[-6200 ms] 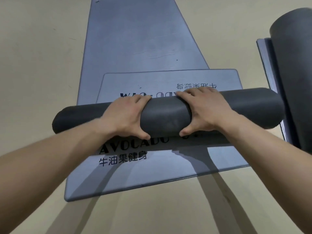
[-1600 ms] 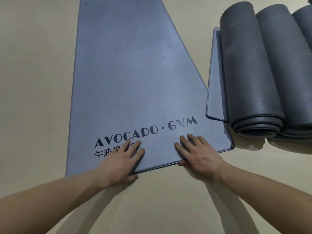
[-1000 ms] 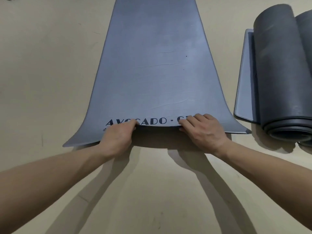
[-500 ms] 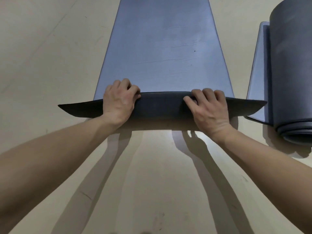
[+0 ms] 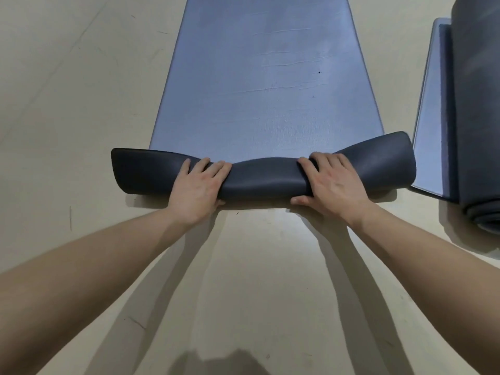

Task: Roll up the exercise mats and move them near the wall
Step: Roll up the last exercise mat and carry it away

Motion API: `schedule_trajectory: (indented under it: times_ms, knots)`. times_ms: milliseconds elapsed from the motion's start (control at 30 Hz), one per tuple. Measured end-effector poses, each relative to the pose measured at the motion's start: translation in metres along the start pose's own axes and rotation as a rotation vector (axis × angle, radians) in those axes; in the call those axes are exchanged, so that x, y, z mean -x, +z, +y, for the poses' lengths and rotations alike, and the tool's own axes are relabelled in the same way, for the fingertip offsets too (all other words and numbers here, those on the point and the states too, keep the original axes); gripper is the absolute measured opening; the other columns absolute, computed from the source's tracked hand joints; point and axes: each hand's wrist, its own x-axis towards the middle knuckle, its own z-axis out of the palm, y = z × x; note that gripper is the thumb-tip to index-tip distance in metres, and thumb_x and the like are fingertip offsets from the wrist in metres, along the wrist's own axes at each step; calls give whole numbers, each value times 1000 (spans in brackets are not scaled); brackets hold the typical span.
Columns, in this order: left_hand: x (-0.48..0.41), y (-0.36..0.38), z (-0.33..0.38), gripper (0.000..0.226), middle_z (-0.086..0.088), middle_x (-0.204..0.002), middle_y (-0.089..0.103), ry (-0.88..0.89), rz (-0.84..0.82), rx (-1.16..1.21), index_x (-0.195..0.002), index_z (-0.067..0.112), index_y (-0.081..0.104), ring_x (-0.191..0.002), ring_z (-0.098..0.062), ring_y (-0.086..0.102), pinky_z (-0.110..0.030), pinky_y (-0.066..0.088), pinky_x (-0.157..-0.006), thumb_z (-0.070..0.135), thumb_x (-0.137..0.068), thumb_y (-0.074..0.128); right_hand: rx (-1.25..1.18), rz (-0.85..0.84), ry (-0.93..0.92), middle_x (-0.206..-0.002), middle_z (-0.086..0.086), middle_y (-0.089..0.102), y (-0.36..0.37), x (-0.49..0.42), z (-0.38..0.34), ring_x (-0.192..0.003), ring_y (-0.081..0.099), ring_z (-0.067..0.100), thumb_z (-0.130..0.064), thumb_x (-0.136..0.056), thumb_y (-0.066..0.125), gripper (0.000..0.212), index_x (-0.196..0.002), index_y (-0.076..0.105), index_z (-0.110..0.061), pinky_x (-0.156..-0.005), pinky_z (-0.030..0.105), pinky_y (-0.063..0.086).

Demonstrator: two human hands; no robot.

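Note:
A blue-grey exercise mat [image 5: 265, 77] lies flat on the floor and runs away from me. Its near end is curled over into a short dark roll [image 5: 263, 177] lying crosswise. My left hand [image 5: 198, 189] presses on the roll left of its middle, fingers wrapped over the top. My right hand [image 5: 334, 186] grips it right of the middle, thumb under the near side. The roll's two ends flare loose and wider than the pinched middle. At the right edge lies a rolled dark mat [image 5: 479, 109], its spiral end facing me.
The rolled mat at the right rests on a flat blue-grey mat [image 5: 433, 117] close beside the roll's right end. Beige floor [image 5: 81, 104] spreads to the left and in front of me, crossed by my arms' shadows.
The lifted near edge of the mat has been folded over onto itself into a first roll. Both hands moved forward with it and now press down on it.

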Motion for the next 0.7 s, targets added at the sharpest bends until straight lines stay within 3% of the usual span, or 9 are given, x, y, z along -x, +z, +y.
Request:
schedule_trajectory:
  times_ms: [67,167,233,300,400,467,533,600,700]
  knots:
    - [1,-2,-2,64,5,-144,57,22,-20,89,-147,30,39,-130,-21,52,-44,37,-112,51,-92,65,-23,-60,-28,-130,6,57,-2,-1,1,-117,57,29,-84,-83,26,86,-142,42,-23,-107,43,40]
    - [3,-16,-8,48,13,-125,64,65,-119,226,-133,38,44,-107,-15,61,-35,46,-83,58,-94,61,-45,-118,-56,-118,1,61,-6,2,8,-102,62,24,-87,-82,18,84,-135,47,-29,-85,38,50]
    - [7,-23,-12,49,19,-124,60,123,-200,303,-135,43,48,-107,-11,59,-35,49,-82,67,-92,57,-62,-161,-92,-110,-2,64,-16,6,19,-93,64,22,-91,-81,19,83,-128,52,-31,-72,36,49]
    - [13,-23,-13,50,19,-121,55,146,-252,383,-134,45,52,-105,-9,56,-37,49,-86,71,-91,54,-107,-247,-136,-98,-5,66,-30,6,32,-85,63,20,-93,-77,20,81,-114,57,-32,-68,35,44]
    - [12,-20,-11,40,18,-104,61,87,-306,456,-114,39,59,-94,-11,58,-33,43,-76,71,-91,53,-251,-396,-116,-79,-7,63,-42,3,42,-75,59,15,-95,-68,23,78,-87,58,-29,-65,36,42]
    - [3,-19,-13,39,15,-97,64,49,-327,478,-106,38,57,-89,-14,60,-33,43,-72,73,-91,52,-306,-408,-78,-78,-8,63,-42,3,43,-76,60,15,-96,-66,26,78,-85,60,-28,-65,35,41]
    - [-9,-22,-16,40,10,-100,65,9,-377,521,-107,35,58,-91,-15,61,-36,46,-77,71,-90,55,-257,-290,-57,-93,-10,67,-37,8,40,-89,64,20,-96,-72,29,81,-107,63,-31,-71,35,42]
    - [-20,-27,-18,36,8,-101,65,-27,-433,592,-104,33,60,-93,-15,61,-35,45,-77,66,-90,60,-115,-28,-55,-110,-4,70,-28,16,31,-98,65,26,-90,-85,25,80,-127,60,-31,-82,40,46]
    - [-33,-33,-18,30,8,-99,66,-76,-517,687,-99,32,63,-91,-12,61,-29,43,-72,60,-90,65,-32,85,-26,-105,2,69,-18,26,17,-93,65,29,-76,-95,13,73,-126,58,-26,-81,41,45]
